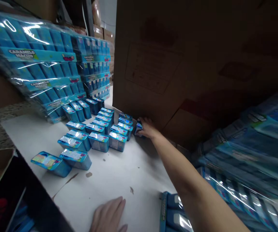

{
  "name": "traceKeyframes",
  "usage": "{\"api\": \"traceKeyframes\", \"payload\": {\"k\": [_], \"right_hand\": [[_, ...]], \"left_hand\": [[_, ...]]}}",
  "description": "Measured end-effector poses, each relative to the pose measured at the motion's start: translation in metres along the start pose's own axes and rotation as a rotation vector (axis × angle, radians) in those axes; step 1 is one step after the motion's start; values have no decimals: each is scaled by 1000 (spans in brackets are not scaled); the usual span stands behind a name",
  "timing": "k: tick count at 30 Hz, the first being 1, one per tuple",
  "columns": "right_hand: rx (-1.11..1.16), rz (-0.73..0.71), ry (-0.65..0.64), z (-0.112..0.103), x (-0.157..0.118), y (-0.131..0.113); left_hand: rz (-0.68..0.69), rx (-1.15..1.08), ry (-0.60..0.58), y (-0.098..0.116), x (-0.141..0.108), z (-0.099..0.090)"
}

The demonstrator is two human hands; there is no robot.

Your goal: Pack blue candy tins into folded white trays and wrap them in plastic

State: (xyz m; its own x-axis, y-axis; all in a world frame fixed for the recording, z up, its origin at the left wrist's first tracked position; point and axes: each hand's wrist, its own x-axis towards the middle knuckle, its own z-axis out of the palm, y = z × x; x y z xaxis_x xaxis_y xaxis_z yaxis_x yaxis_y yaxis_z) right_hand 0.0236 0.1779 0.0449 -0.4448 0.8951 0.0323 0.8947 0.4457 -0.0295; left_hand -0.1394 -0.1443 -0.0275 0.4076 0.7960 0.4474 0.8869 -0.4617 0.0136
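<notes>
The right hand [146, 127] reaches far across the white table [110, 180] and closes its fingers on a small blue candy box [138, 128] at the foot of a tall cardboard carton [177, 64]. The left hand [110, 214] lies flat and empty on the near tabletop. Rows of matching blue boxes [97, 132] stand just left of the held one, with shrink-wrapped packs [44, 64] stacked behind.

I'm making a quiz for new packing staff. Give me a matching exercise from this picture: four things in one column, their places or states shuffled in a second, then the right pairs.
Things:
1. right hand
2. left hand
3. big brown cardboard box
4. stacked plastic-wrapped blue packs

Places or states:
A. flat on the white table, near edge
B. piled at far left
C. reaching a small blue box at the carton's base
D. standing over the rows of small blue boxes

Pairs: 1-C, 2-A, 3-D, 4-B
</notes>
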Motion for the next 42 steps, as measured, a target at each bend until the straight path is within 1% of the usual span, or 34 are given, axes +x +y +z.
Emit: {"api": "traceKeyframes", "payload": {"k": [2,3,5,7,10,11,12,13,14,15,17,19,21,23,24,26,28,31,33,35,36,37,39,41,42], "right_hand": [[11,20,24,-10,-21,-12],[22,30,37,-20,-37,-17],[74,57,84,-49,-80,-25],[172,65,174,-90,-138,-30],[341,45,324,-156,-242,-45],[379,57,342,-173,-279,-52],[409,71,355,-186,-315,-61],[428,78,362,-192,-349,-71],[435,85,367,-192,-379,-81],[438,95,367,-187,-404,-91],[432,129,380,-162,-440,-108],[404,174,397,-128,-456,-119],[344,194,407,-97,-460,-125],[269,186,378,-75,-458,-128],[233,176,354,-69,-457,-129],[168,166,296,-66,-453,-131],[121,167,240,-71,-448,-133],[63,154,167,-80,-442,-134],[29,141,137,-82,-439,-133],[15,142,132,-79,-437,-131],[21,145,128,-75,-437,-130],[31,150,123,-72,-437,-129],[44,162,128,-64,-437,-129],[36,163,160,-58,-437,-130],[29,160,179,-55,-436,-131]], "left_hand": [[-19,-55,-21,4,0,-4],[-40,-88,-34,6,0,-7],[-102,-163,-70,10,0,-12],[-165,-243,-108,12,0,-15],[-228,-363,-121,14,2,-18],[-243,-400,-121,15,2,-20],[-257,-438,-118,18,2,-22],[-265,-484,-112,22,1,-26],[-264,-545,-104,28,0,-31],[-257,-623,-98,37,-1,-38],[-243,-818,-110,59,-7,-52],[-253,-997,-148,85,-15,-64],[-305,-1098,-179,107,-24,-69],[-363,-1143,-209,120,-31,-70],[-395,-1158,-229,123,-33,-68],[-460,-1195,-273,126,-36,-65],[-502,-1248,-301,126,-37,-64],[-505,-1291,-289,127,-42,-63],[-511,-1258,-277,127,-45,-63],[-512,-1153,-248,124,-46,-64],[-486,-1068,-216,122,-44,-64],[-432,-962,-181,119,-41,-64],[-243,-742,-145,112,-33,-63],[-21,-571,-186,109,-28,-63],[57,-503,-212,108,-30,-64]]}}
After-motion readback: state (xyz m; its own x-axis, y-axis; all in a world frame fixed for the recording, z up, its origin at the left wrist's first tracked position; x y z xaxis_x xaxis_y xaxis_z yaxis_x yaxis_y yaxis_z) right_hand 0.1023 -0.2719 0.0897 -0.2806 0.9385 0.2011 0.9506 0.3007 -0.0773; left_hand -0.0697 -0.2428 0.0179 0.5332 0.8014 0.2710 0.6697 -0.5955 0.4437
